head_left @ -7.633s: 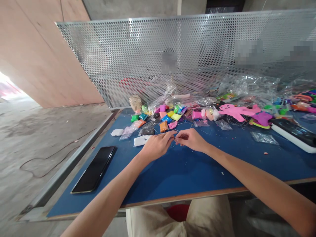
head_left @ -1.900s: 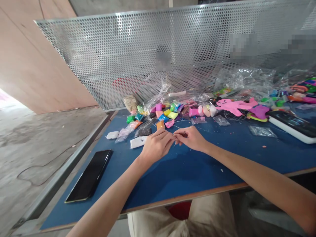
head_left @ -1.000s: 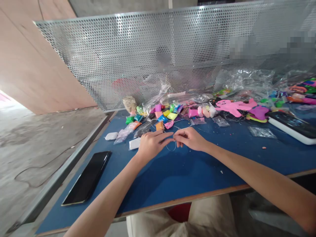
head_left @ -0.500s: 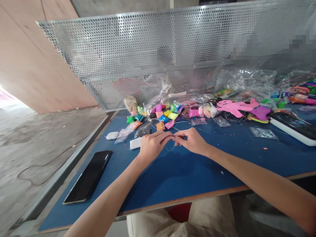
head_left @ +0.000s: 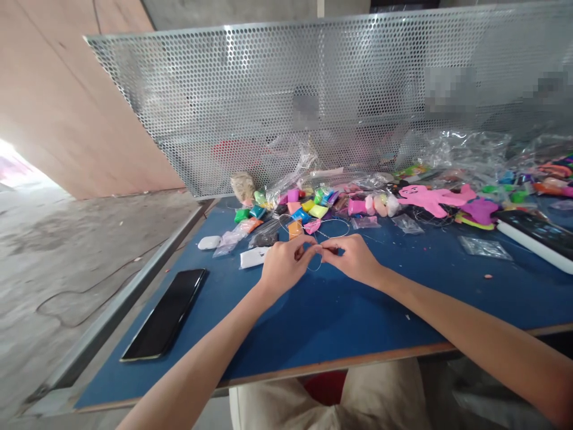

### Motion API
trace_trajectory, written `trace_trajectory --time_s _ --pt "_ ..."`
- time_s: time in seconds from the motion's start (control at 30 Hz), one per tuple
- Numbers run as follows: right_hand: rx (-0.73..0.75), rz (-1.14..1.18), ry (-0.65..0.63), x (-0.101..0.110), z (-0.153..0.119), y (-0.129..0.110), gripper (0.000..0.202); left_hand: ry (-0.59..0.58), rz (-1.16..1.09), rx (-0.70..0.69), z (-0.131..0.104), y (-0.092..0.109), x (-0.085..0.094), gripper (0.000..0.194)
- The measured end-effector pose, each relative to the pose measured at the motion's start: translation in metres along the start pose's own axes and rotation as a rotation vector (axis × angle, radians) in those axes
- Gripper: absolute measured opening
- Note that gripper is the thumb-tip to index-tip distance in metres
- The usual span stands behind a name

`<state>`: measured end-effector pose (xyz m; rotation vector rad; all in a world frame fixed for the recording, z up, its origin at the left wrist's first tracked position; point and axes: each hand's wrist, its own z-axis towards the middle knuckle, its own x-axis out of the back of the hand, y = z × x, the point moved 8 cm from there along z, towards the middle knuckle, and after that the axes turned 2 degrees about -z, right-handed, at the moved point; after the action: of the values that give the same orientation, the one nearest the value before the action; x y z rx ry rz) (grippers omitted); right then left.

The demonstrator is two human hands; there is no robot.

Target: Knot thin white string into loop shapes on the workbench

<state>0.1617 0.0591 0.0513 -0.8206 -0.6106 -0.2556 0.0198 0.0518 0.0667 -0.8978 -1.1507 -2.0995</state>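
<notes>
A thin pale wire [head_left: 339, 221] with rounded loops rises between my hands, above the middle of the blue table [head_left: 286, 334]. My left hand [head_left: 289, 263] pinches the wire at its lower part, thumb and index fingertips together. Close on its right, my right hand [head_left: 351, 257] also pinches the wire, and the fingertips of both hands nearly touch. A small loop hangs below the fingers. Small coloured packets, among them an orange one [head_left: 295, 229] and a pink one [head_left: 312, 226], lie just beyond the hands.
A black phone [head_left: 165, 316] lies at the left, near a white case [head_left: 209, 242] and a white packet [head_left: 253, 257]. Pink clay figure [head_left: 432, 199], plastic bags and a black-and-white device [head_left: 537, 236] are at the right. A perforated metal panel [head_left: 250, 89] stands behind.
The left fingers have changed their hold and now arch, with a gap between thumb and index. The wire loops show more clearly above the hands. The view has shifted slightly.
</notes>
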Motion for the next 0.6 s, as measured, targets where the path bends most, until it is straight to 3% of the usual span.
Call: trace_trajectory --time_s 0.6 --pt "-0.088 0.065 -0.051 0.0002 -0.0002 0.0046 0.029 0.026 -0.133 -0.020 -0.0023 -0.0006 -0.0026 0.037"
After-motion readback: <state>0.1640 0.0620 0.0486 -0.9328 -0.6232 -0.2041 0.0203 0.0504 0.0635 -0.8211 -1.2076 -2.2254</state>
